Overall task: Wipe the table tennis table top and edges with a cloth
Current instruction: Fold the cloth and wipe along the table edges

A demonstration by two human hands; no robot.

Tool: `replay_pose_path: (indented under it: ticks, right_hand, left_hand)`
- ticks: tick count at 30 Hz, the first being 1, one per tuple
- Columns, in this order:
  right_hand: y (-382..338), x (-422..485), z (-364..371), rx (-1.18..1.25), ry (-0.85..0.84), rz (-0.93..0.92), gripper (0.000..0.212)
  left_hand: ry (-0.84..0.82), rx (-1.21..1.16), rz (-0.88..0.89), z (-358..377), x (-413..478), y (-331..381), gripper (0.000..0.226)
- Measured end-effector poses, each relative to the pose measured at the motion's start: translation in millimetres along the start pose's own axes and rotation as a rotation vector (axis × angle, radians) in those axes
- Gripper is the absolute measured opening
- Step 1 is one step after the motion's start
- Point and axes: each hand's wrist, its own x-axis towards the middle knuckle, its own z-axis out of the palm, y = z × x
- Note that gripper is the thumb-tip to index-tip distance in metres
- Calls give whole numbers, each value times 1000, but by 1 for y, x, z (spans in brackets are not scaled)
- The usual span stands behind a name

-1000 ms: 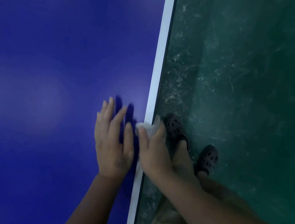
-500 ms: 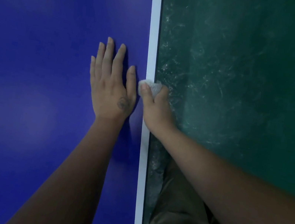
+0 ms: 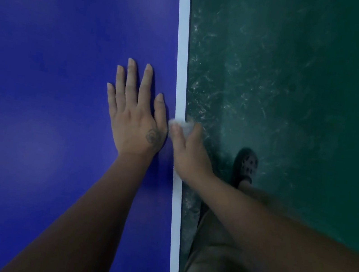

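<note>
The blue table tennis table top (image 3: 50,90) fills the left half of the view, with its white edge line (image 3: 181,60) running from top centre down to the bottom. My left hand (image 3: 134,116) lies flat on the blue surface, fingers straight and spread, just left of the white line. My right hand (image 3: 187,151) grips a small white cloth (image 3: 181,124) wrapped over the table's edge, thumb on top and fingers hidden below the edge.
A scuffed dark green floor (image 3: 301,85) spreads to the right of the table. My foot in a dark perforated clog (image 3: 245,167) stands on it close to the table edge, with beige shorts (image 3: 207,259) below.
Both hands slid forward along the edge from one second ago, then sit lower in view now than half a second ago. The clog has come back into view.
</note>
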Motion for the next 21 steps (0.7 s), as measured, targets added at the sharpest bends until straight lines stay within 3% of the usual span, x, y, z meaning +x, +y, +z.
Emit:
replay_pose_path:
  ticks: [4, 13, 21]
  right_hand:
    - [-33, 42, -11, -41, 37, -27, 69]
    - [-16, 5, -7, -26, 59, -50, 73]
    - [-81, 95, -25, -44, 68, -110, 72]
  left_hand:
    - [-23, 24, -2, 0, 0, 0, 60]
    - [-47, 35, -17, 3, 1, -2, 70]
    - [-73, -5, -28, 2, 2, -1, 69]
